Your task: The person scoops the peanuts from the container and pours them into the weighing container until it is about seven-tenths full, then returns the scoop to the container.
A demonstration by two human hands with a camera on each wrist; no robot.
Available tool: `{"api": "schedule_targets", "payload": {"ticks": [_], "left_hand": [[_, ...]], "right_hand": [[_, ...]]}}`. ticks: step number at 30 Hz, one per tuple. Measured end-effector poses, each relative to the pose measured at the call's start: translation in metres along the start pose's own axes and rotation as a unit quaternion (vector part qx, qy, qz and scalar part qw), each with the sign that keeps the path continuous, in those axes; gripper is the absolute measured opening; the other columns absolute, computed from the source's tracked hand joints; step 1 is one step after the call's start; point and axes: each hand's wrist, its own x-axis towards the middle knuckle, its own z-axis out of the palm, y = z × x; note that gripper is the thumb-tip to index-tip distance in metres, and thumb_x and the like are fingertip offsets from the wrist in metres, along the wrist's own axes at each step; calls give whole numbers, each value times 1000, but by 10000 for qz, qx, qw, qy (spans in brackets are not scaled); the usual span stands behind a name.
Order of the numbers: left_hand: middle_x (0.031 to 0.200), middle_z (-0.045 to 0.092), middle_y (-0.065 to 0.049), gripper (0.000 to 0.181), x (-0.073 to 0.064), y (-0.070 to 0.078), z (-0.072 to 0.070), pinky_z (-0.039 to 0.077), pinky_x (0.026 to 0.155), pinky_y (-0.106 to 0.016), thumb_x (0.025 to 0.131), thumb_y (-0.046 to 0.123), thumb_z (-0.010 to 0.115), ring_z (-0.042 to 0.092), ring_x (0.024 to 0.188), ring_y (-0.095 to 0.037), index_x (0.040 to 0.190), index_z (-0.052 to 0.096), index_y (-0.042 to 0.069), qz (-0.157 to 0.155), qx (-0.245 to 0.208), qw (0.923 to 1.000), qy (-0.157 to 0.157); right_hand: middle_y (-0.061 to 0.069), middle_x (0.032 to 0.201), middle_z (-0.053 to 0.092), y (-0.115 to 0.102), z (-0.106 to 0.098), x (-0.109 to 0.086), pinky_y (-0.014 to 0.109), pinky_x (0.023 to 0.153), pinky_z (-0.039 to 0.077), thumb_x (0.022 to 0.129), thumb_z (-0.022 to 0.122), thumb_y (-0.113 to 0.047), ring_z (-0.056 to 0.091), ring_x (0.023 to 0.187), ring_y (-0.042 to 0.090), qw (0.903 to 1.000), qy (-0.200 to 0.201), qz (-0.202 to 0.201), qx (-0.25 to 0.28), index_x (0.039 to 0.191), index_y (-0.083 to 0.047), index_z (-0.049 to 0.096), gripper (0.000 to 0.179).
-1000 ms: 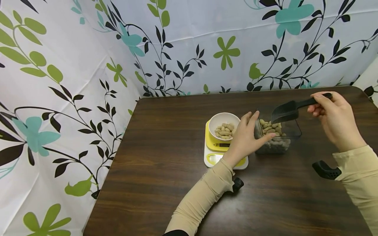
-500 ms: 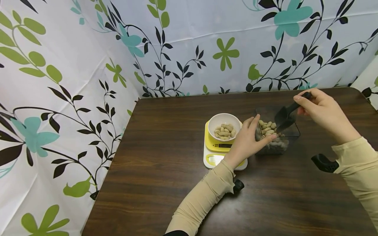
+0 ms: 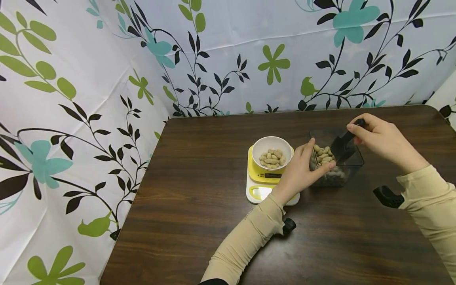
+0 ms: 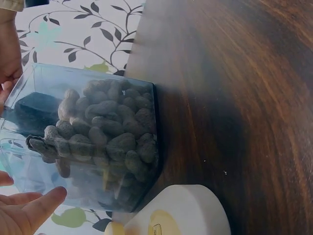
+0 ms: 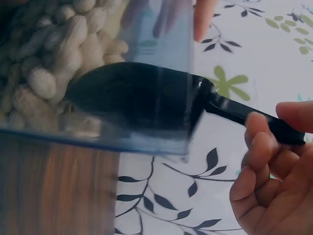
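My right hand pinches the handle of a black scoop between thumb and fingers. The scoop points down inside a clear rectangular container partly filled with unshelled peanuts. In the right wrist view, the scoop blade meets the peanuts at its tip. My left hand holds the container's near left corner, its thumb at the front wall and its fingers along the left side. Just left of the container, a white bowl with some peanuts sits on a yellow and white scale.
The dark wood table extends well to the left and front of these things. A white curtain with leaf and flower prints hangs behind and to the left. My left forearm crosses in front of the scale, partly covering it.
The scoop has gone from above the container's right side, nearly level, to steeply tilted down inside it. My right hand has moved left with it. The left hand has stayed almost still.
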Motion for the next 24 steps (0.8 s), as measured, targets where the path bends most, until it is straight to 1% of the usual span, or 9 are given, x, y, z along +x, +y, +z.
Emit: {"api": "schedule_targets", "payload": {"ticks": [2,4,6,10,13,17,20,22,24], "left_hand": [[147,35,-5,80,0,0,1,44,101,-29,88,60,50,44,131,-16,150,11,29,5,-9,10000,14],[147,35,-5,80,0,-1,1,44,100,-30,88,59,50,44,131,-16,150,10,29,5,-45,10000,16],[147,35,-5,80,-1,-1,2,44,100,-30,88,60,50,44,131,-16,150,10,30,10,-72,10000,20],[147,36,-4,80,0,-2,3,45,99,-29,88,60,49,44,130,-16,150,10,29,19,-43,10000,54],[146,37,-5,81,0,-1,3,44,99,-28,87,60,50,45,130,-15,151,11,27,28,24,9999,93],[146,37,-5,81,1,-1,2,44,100,-27,88,59,50,45,130,-15,150,10,28,30,41,9999,93],[146,36,-5,80,1,-1,2,44,100,-27,88,59,50,45,130,-15,150,10,29,47,27,10000,83],[146,36,-4,80,1,-1,2,43,100,-27,88,59,50,44,130,-14,150,10,29,60,31,10000,73],[146,36,-4,81,1,-1,2,43,100,-27,88,59,51,44,130,-14,151,11,27,65,27,10000,60]], "right_hand": [[6,79,62,3,2,2,29,59,39,97,38,-48,52,66,5,9998,-218,22,2,120,-9,50,47],[7,80,62,7,4,4,27,60,42,97,37,-47,52,68,7,9993,-369,100,45,121,-7,50,49],[7,80,61,11,4,5,24,61,44,98,36,-46,51,68,7,9985,-499,164,162,122,-5,49,49],[4,78,57,19,2,7,17,61,46,99,38,-40,51,67,8,9962,-676,161,516,122,-2,48,45],[1,76,56,23,0,9,19,63,46,99,39,-38,52,67,9,9936,-787,157,794,121,-3,48,42],[-4,75,54,30,0,10,21,65,47,99,40,-37,52,70,10,9906,-804,150,1099,115,-9,51,34],[-7,76,54,36,1,10,21,65,46,99,39,-37,51,71,11,9891,-781,130,1244,113,-11,52,32],[-8,75,54,39,3,10,21,65,46,99,39,-38,51,71,11,9885,-723,149,1318,113,-9,51,35],[-10,74,54,41,5,9,22,64,45,99,38,-39,50,69,11,9881,-626,205,1393,115,-5,49,40]]}}
